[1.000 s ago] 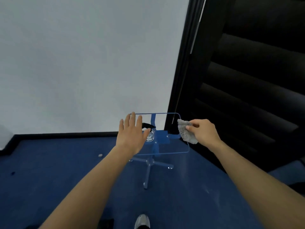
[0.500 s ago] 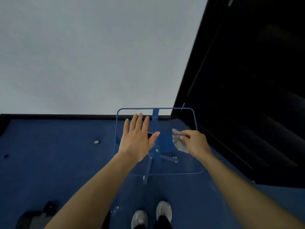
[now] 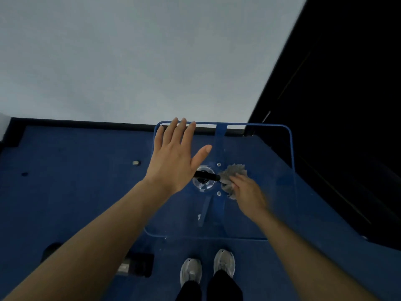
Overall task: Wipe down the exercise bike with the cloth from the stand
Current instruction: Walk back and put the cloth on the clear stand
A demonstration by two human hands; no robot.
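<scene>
- Dark blue carpet (image 3: 71, 192) under a clear, blue-edged acrylic stand top (image 3: 256, 213);
- right hand (image 3: 247, 193), blurred, fingers pressed onto the crumpled grey cloth (image 3: 233, 173) on that top;
- left hand (image 3: 176, 161) hovering, fingers spread flat.

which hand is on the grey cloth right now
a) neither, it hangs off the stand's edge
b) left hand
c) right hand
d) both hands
c: the right hand rests on the grey cloth on the clear stand top, while the left hand hovers open and empty beside it.
</scene>
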